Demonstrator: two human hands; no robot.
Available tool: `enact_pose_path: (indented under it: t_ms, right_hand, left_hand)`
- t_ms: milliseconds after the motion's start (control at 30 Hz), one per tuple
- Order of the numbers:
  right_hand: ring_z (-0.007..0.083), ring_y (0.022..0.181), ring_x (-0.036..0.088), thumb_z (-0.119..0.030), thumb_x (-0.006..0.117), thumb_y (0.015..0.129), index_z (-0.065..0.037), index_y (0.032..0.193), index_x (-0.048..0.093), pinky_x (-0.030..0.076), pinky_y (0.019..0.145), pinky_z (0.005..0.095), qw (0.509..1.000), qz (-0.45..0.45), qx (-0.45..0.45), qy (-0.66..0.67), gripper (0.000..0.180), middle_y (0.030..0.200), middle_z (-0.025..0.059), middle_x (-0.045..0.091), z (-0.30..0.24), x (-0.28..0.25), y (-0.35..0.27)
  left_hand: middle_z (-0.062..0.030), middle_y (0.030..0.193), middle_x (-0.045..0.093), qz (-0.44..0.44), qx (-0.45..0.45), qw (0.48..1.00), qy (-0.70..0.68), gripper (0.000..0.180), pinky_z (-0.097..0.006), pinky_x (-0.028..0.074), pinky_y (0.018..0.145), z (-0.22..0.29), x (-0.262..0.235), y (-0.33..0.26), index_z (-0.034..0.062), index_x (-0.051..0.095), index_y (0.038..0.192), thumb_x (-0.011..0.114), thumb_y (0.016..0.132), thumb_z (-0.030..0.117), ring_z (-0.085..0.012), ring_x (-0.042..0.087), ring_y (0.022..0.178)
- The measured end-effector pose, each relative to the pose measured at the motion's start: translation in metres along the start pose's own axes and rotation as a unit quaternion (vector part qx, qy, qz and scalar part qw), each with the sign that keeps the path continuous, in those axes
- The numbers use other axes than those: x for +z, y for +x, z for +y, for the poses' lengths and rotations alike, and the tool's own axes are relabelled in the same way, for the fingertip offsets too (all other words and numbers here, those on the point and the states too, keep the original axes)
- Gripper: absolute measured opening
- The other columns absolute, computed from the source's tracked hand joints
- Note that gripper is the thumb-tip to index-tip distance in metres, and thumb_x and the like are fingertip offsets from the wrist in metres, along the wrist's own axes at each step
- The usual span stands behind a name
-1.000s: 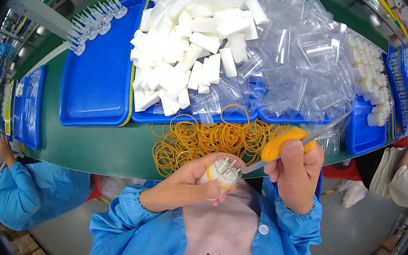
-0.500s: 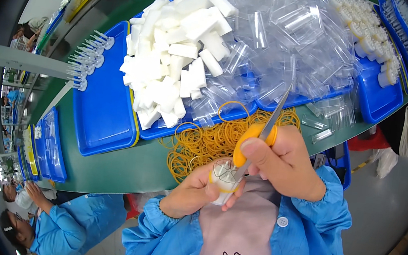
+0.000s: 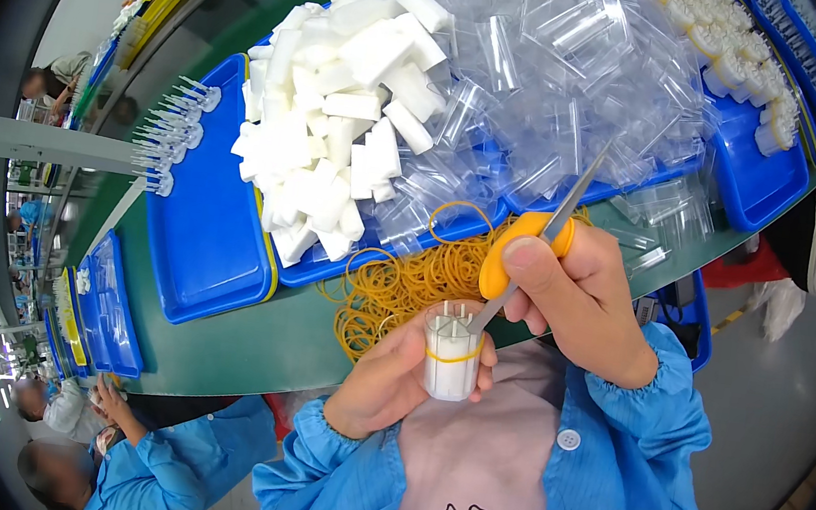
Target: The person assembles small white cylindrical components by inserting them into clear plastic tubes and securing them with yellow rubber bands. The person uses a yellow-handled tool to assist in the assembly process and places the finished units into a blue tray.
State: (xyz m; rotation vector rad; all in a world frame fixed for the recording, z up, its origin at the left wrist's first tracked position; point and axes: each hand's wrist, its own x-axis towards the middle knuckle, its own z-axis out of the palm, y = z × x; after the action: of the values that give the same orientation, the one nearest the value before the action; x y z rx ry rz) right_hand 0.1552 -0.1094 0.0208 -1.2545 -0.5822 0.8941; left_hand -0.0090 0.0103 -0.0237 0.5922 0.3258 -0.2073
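My left hand point(image 3: 382, 378) is closed around a small clear plastic cup point(image 3: 451, 366) with white pieces inside and thin white prongs at its top. A yellow rubber band circles the cup. My right hand point(image 3: 596, 302) grips orange-handled scissors point(image 3: 505, 266) above and to the right of it. One metal blade points away to the upper right. Another metal strip slants down from the handle to the cup's rim; whether it enters the cup I cannot tell. Just beyond my hands lies a heap of yellow rubber bands point(image 3: 404, 290).
White foam blocks point(image 3: 344, 107) and clear plastic sleeves point(image 3: 560, 71) are piled in blue trays. A left blue tray point(image 3: 213, 243) holds pronged white parts point(image 3: 175, 133) at its edge; a right tray point(image 3: 763, 190) holds finished-looking white pieces. A person in blue point(image 3: 173, 460) sits at the left.
The cup has turned more upright, showing its side instead of its top. My right hand and the scissors have shifted slightly up and right; the whole view has tilted a little.
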Motion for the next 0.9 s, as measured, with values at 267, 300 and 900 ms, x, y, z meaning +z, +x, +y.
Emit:
enact_pose_path:
  t_ms: [267, 300, 900]
  right_hand:
    - [0.0036, 0.051, 0.049, -0.032, 0.053, 0.095, -0.003, 0.078, 0.059, 0.036, 0.044, 0.0195, 0.999, 0.004, 0.023, -0.036, 0.034, 0.058, -0.0004, 0.053, 0.001, 0.0, 0.003]
    - [0.0035, 0.051, 0.048, -0.033, 0.053, 0.095, -0.003, 0.078, 0.059, 0.036, 0.044, 0.0193, 0.999, 0.007, 0.019, -0.032, 0.035, 0.058, -0.0005, 0.053, 0.002, 0.001, 0.003]
    - [0.0041, 0.052, 0.049, -0.029, 0.055, 0.094, -0.002, 0.081, 0.061, 0.034, 0.044, 0.0213, 0.991, -0.034, -0.071, -0.111, 0.031, 0.06, -0.0005, 0.055, 0.021, 0.01, 0.003]
  left_hand:
    - [-0.0121, 0.108, 0.052, -0.026, 0.019, 0.999, 0.017, 0.078, -0.031, 0.044, 0.073, -0.002, -0.003, -0.003, 0.0058, 0.029, 0.138, 0.057, 0.085, 0.054, -0.0206, 0.054, 0.089]
    - [-0.0118, 0.108, 0.051, -0.021, 0.017, 0.999, 0.024, 0.078, -0.031, 0.044, 0.072, -0.003, -0.004, -0.003, 0.0058, 0.029, 0.139, 0.058, 0.084, 0.054, -0.0202, 0.053, 0.088]
    - [-0.0094, 0.097, 0.052, -0.079, -0.036, 0.99, -0.109, 0.068, -0.027, 0.041, 0.06, -0.008, -0.015, -0.001, 0.002, 0.041, 0.122, 0.041, 0.089, 0.062, -0.0156, 0.051, 0.069]
